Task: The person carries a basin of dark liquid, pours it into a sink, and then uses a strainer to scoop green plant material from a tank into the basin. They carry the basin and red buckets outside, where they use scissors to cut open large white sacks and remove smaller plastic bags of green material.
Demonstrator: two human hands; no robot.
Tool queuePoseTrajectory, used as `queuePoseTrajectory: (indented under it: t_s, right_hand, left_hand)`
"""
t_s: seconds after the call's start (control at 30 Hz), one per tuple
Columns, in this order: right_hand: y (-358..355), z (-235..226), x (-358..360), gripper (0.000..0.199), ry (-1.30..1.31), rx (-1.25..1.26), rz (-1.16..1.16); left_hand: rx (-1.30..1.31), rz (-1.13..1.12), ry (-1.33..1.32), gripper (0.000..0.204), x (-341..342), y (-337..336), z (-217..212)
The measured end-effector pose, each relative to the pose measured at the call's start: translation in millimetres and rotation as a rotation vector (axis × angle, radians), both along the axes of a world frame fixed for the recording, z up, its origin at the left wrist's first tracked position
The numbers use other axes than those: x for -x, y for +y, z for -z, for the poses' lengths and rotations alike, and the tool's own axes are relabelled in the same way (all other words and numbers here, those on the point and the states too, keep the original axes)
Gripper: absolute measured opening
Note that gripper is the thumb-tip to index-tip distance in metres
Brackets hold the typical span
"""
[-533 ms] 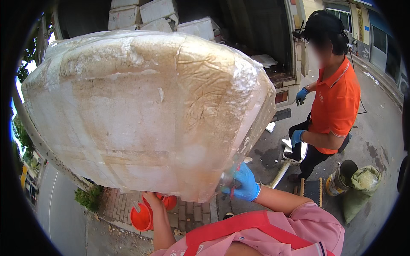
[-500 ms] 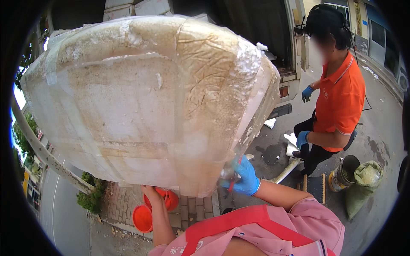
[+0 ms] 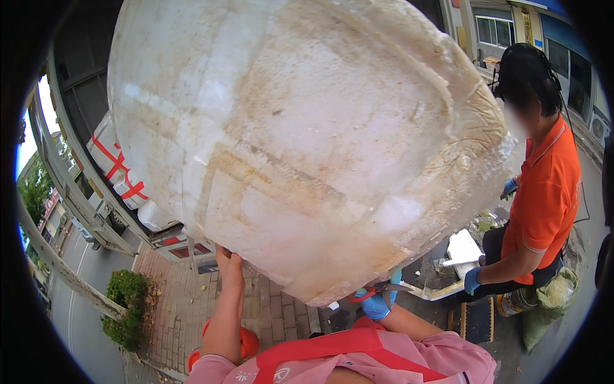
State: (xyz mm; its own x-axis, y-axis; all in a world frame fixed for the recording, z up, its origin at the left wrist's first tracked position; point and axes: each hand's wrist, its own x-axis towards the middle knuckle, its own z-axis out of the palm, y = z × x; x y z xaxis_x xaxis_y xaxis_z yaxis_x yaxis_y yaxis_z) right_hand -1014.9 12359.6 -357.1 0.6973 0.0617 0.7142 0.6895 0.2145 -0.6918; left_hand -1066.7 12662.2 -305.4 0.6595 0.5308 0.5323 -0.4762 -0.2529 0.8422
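A large, dirty white foam box [image 3: 288, 128], wrapped in clear and yellowed tape, fills the upper middle of the head view, tilted and raised before me. My bare left hand [image 3: 229, 264] is closed on its lower edge, with the fingertips partly hidden behind the box. Beneath the lower right corner is my right hand [image 3: 377, 307] in a blue glove. It is closed around red-handled scissors [image 3: 391, 287], whose metal blades point right. The box covers part of that hand, and whether the hand also bears its weight I cannot tell.
A co-worker [image 3: 553, 192] in an orange shirt and blue gloves stands close on the right, by broken white foam [image 3: 464, 249] and a green sack [image 3: 551, 297]. The open truck at left holds red-taped boxes [image 3: 110, 150]. Red buckets [image 3: 249, 342] stand below my left arm.
The box has swung right and upward with my hands, and my view has turned toward the truck's left side. The co-worker now bends forward, nearer the box. The scissors' blades have come into sight.
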Motion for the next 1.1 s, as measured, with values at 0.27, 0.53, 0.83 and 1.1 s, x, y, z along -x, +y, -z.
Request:
queuePoseTrajectory:
  t_s: [0.27, 0.53, 0.83, 1.1]
  right_hand:
    - [32.7, -90.0, -281.7, 0.040, -0.538, -0.010, 0.322]
    - [60.4, -473.8, -721.5, 0.035, -0.464, 0.102, 0.691]
    - [203.9, -115.4, -663.3, 0.035, 0.316, 0.154, -0.533]
    - [237.0, -55.6, -658.2, 0.043, 0.158, 0.213, -0.465]
  left_hand:
    - [-0.145, 0.167, 0.035, 0.053, -264.8, -7.4, -127.9]
    - [-0.751, -0.352, -0.502, 0.049, -497.8, -36.0, -366.7]
    - [-0.942, -0.397, 0.360, 0.018, -420.1, 86.7, -98.6]
    - [-0.276, -0.546, 0.604, 0.044, -364.0, 265.3, -38.0]
